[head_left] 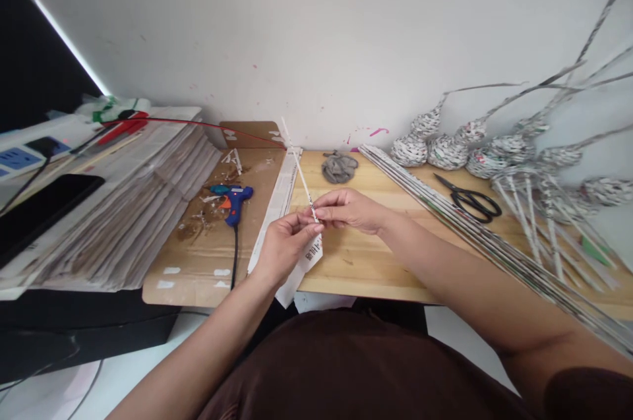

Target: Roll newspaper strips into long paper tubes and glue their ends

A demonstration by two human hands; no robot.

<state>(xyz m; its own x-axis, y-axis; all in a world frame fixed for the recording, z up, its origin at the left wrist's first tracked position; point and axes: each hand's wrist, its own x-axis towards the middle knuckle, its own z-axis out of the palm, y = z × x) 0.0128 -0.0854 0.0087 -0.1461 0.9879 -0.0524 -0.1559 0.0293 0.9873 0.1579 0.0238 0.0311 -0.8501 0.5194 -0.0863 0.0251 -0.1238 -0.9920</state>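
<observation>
A strip of printed paper (310, 256) is partly rolled into a thin tube (299, 168) that points up and away toward the wall. My left hand (288, 242) pinches the paper where the flat part meets the tube. Close beside it, my right hand (349, 210) has its thumb and fingers closed on the tube. The flat end of the paper hangs below my left hand, over the table's front edge. More paper strips (277, 202) lie stacked just left of my hands.
A blue glue gun (237, 204) lies on cardboard (198, 275) at left, near piled newspaper (143, 209) and a phone (47, 212). A grey cloth (339, 167) lies behind my hands. Rolled tubes (435, 202), black scissors (469, 201) and several woven gourd shapes (448, 151) are at right.
</observation>
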